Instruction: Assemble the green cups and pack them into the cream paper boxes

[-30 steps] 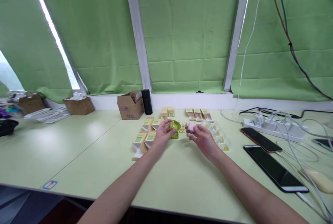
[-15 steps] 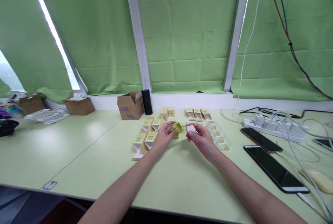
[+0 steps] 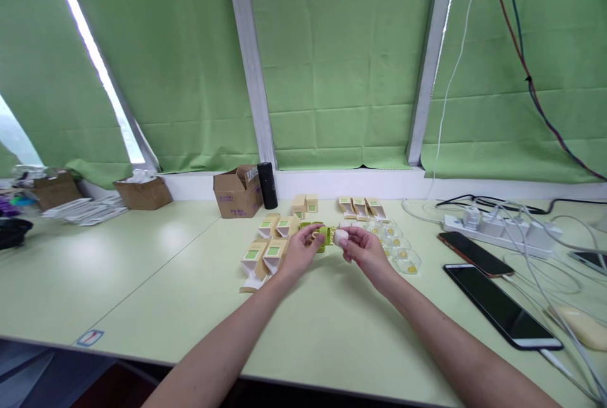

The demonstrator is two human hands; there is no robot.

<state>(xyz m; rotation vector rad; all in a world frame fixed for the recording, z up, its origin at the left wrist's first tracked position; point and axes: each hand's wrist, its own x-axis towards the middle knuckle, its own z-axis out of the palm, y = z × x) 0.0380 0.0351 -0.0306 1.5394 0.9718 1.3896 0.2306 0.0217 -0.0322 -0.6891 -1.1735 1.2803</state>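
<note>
In front of me my left hand (image 3: pixel 300 252) grips a small olive-green plastic case (image 3: pixel 325 234), its fingers closed on the edge. My right hand (image 3: pixel 367 251) pinches a small white rounded piece (image 3: pixel 339 237) close to the green case; whether the two touch I cannot tell. Several small open cartons (image 3: pixel 254 257) with green labels stand left of my left hand. Beside my right hand lie several clear plastic shells (image 3: pixel 406 262) with yellow spots inside. More cartons (image 3: pixel 360 207) sit behind my hands.
Two phones (image 3: pixel 500 303) and a white power strip (image 3: pixel 502 237) with tangled cables occupy the right. At the back stand a brown cardboard box (image 3: pixel 238 194) and a black cylinder (image 3: pixel 268 185). Another box (image 3: pixel 143 193) and stacked white papers (image 3: pixel 90 210) lie far left.
The white piece has turned in my right hand and moved slightly left, nearer the green case. The green case has turned in my left hand.
</note>
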